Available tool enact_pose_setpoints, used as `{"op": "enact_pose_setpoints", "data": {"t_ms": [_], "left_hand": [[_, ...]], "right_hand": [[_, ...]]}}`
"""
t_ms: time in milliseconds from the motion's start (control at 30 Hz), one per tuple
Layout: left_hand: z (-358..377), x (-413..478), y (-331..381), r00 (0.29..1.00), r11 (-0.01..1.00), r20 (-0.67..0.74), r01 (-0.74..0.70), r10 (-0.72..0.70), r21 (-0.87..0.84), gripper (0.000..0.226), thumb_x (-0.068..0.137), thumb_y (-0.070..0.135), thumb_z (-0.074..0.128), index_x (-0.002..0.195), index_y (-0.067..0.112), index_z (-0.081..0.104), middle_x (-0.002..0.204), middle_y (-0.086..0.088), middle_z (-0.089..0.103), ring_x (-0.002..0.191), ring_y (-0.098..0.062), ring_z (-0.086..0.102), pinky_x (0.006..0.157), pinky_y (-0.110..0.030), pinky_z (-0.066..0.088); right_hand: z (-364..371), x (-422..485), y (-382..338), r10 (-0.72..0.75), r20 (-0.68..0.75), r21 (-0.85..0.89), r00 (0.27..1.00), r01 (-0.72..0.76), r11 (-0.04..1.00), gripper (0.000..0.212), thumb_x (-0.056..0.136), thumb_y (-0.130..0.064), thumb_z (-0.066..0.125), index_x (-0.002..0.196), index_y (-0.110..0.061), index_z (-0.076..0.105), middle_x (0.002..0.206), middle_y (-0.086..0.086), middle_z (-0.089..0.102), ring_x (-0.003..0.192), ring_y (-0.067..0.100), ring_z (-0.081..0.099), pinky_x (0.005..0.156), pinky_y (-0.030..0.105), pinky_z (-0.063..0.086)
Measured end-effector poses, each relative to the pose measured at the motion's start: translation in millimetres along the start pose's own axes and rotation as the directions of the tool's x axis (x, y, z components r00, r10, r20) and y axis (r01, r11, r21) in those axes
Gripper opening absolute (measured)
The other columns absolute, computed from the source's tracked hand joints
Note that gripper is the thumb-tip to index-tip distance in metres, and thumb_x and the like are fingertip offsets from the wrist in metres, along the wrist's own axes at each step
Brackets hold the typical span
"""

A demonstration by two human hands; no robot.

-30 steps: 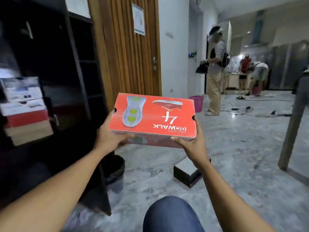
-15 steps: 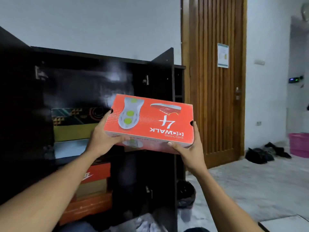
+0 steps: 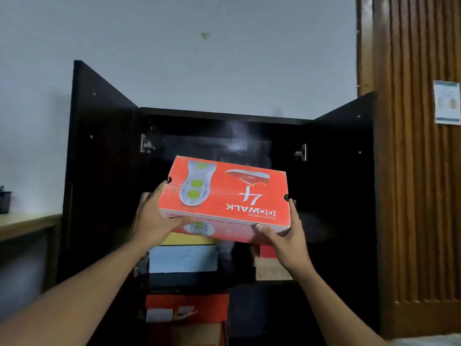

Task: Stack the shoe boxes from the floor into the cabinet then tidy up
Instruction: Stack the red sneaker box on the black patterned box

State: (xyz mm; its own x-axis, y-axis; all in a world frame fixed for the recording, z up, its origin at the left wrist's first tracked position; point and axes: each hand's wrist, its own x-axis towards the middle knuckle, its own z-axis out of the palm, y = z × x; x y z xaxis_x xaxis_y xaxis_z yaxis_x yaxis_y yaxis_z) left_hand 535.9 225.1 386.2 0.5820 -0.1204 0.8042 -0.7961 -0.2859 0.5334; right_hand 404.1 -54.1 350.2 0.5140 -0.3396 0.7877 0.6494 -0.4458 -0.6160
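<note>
Orange box held before open cabinet
Left hand (image 3: 154,221) and right hand (image 3: 287,236) clasp the glossy rectangular cardboard shoe box (image 3: 224,196) before the dark cabinet (image 3: 104,146).

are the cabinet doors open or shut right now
Open: the left door and right door swing outward, showing stacked boxes inside the cabinet.

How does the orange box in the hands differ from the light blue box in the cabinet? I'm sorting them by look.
The orange shoe box is held in the air by the left hand and right hand; the light blue box rests on a cabinet shelf. The orange shoe box is tilted and carries printed sole and shoe pictures; the light blue box sits level and its visible face looks plain. Both are rectangular cardboard boxes.
</note>
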Motion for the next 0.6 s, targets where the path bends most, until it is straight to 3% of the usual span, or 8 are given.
{"op": "enact_pose_setpoints", "data": {"t_ms": [67, 167, 300, 433, 500, 600], "left_hand": [[0.4, 20.6, -15.5, 0.997, 0.999, -0.077, 0.005, -0.001, 0.051, 0.103, 0.045, 0.057, 0.092, 0.136, 0.04, 0.049, 0.106, 0.01, 0.051, 0.105, -0.009, 0.046, 0.09, -0.031, 0.04], [3.6, 51.9, -39.9, 0.983, 0.995, -0.179, 0.058, -0.043, 0.08, 0.101, 0.048, 0.052, 0.095, 0.137, 0.033, 0.052, 0.113, -0.001, 0.053, 0.103, -0.013, 0.049, 0.09, -0.032, 0.044], [9.5, 94.9, -69.9, 0.959, 0.997, -0.282, 0.05, -0.031, 0.061, 0.089, 0.059, 0.049, 0.092, 0.136, 0.032, 0.053, 0.119, 0.001, 0.055, 0.11, -0.017, 0.056, 0.096, -0.043, 0.052], [27.0, 134.3, -100.9, 0.924, 0.994, -0.381, 0.073, -0.038, 0.078, 0.084, 0.074, 0.038, 0.086, 0.145, 0.027, 0.042, 0.136, -0.003, 0.053, 0.121, -0.026, 0.056, 0.097, -0.051, 0.052], [36.9, 148.7, -114.8, 0.909, 0.994, -0.412, 0.097, -0.065, 0.058, 0.084, 0.077, 0.026, 0.085, 0.146, 0.022, 0.037, 0.141, -0.006, 0.05, 0.126, -0.027, 0.052, 0.097, -0.042, 0.051], [49.4, 163.8, -134.2, 0.901, 0.994, -0.426, 0.102, -0.078, 0.033, 0.075, 0.073, 0.012, 0.087, 0.129, 0.014, 0.037, 0.132, -0.006, 0.051, 0.119, -0.024, 0.053, 0.084, -0.029, 0.045]], "right_hand": [[23.5, 25.1, 16.7, 0.012, -0.017, 0.039, 1.0, -0.011, 0.999, 0.068, 0.079, -0.019, 0.082, 0.133, -0.033, 0.043, 0.118, -0.007, 0.067, 0.108, 0.004, 0.065, 0.089, 0.022, 0.055], [51.4, 66.5, 36.6, 0.059, -0.034, 0.063, 0.998, -0.057, 0.996, 0.075, 0.077, -0.028, 0.083, 0.133, -0.023, 0.034, 0.12, -0.011, 0.06, 0.105, -0.004, 0.062, 0.093, 0.024, 0.053], [88.4, 124.4, 64.9, 0.027, -0.092, -0.004, 0.995, -0.028, 1.0, 0.074, 0.072, -0.045, 0.085, 0.119, -0.023, 0.033, 0.107, -0.013, 0.059, 0.1, 0.008, 0.064, 0.09, 0.037, 0.054], [118.6, 172.4, 100.6, -0.009, -0.172, -0.016, 0.985, 0.006, 1.0, 0.057, 0.084, -0.029, 0.078, 0.126, -0.021, 0.042, 0.108, -0.007, 0.06, 0.101, 0.015, 0.061, 0.081, 0.021, 0.048], [128.5, 190.5, 120.6, -0.03, -0.175, -0.052, 0.984, 0.021, 0.998, 0.059, 0.086, -0.023, 0.076, 0.135, -0.017, 0.045, 0.111, -0.008, 0.058, 0.101, 0.012, 0.059, 0.076, 0.016, 0.045], [142.9, 208.2, 149.2, -0.043, -0.179, -0.089, 0.983, 0.027, 0.996, 0.063, 0.082, -0.011, 0.078, 0.133, -0.015, 0.041, 0.114, -0.007, 0.056, 0.098, 0.012, 0.059, 0.087, 0.032, 0.052]]}}
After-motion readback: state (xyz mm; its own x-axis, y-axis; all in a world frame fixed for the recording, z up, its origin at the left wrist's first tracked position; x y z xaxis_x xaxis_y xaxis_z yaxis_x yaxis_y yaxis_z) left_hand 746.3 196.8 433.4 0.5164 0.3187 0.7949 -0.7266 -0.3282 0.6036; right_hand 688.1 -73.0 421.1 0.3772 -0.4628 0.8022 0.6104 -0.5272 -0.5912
